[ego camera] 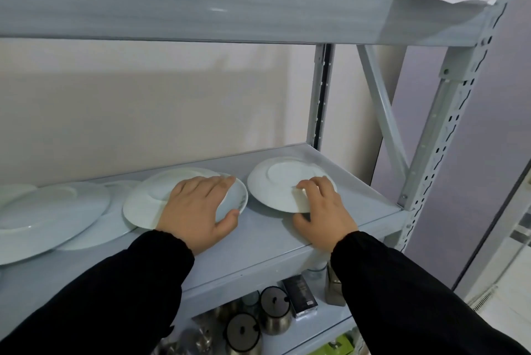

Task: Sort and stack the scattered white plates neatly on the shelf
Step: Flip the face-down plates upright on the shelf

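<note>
Plates lay scattered along the middle shelf (258,242), all apparently upside down, foot rings up. Left hand (198,211) was spread flat over the middle plate (143,202), fingers on its base, thumb hooked at the near rim toward 4 o'clock; that plate sat tilted on another. Right hand (321,208) pinched the right plate (275,182) at its near edge, about 5 o'clock, thumb beneath, fingers curled on top. Two larger plates (48,211) overlapped at far left. Judged glazed ceramic: stiff, fairly heavy, slick, chippable. Best taken at the rim, thumb opposing fingers. Round, so no long axis; the tilted one's low edge faced the person.
</note>
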